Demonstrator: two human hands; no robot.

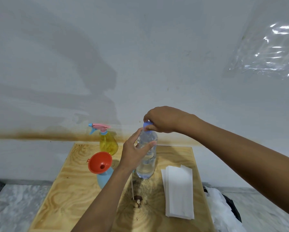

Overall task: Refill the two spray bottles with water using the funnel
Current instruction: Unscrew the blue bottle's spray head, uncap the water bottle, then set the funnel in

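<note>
A clear water bottle [147, 163] stands upright on the wooden table [70, 186], partly filled. My left hand [135, 151] wraps around its upper body. My right hand [163, 119] pinches its blue cap [146, 125] from above. An orange funnel [99, 162] sits tilted in the neck of a light blue spray bottle [104, 179] to the left, whose spray head is off. Behind it stands a yellow spray bottle [108, 143] with a pink and blue trigger head [99, 127]. A thin white dip tube [132, 186] lies on the table by my left wrist.
A stack of white paper towels [179, 190] lies on the table's right side. A dark knot [138, 200] marks the wood near the front. Plastic bags [224, 210] sit on the floor at the right. A white wall rises right behind the table.
</note>
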